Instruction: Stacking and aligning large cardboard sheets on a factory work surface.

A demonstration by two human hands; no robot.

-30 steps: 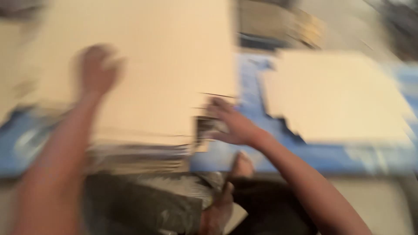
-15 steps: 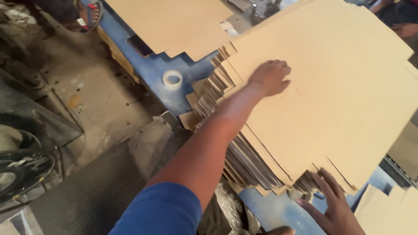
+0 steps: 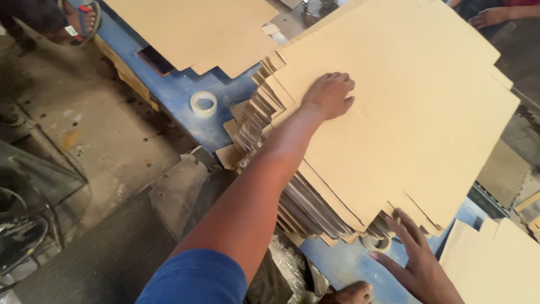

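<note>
Since half a second ago the right hand (image 3: 419,262) has slid up to the near edge of the stack of flat cardboard blanks (image 3: 394,112), fingers spread and touching its lowest sheets, gripping nothing. Left hand (image 3: 331,94) lies palm down on the top sheet, fingers close together and loosely curled, holding nothing. That stack rests on the blue table (image 3: 185,90). Two more cardboard piles are in view: one (image 3: 197,28) at the far end, another (image 3: 495,264) just beside the right hand. One roll of clear tape (image 3: 203,103) lies on the blue surface between stacks.
</note>
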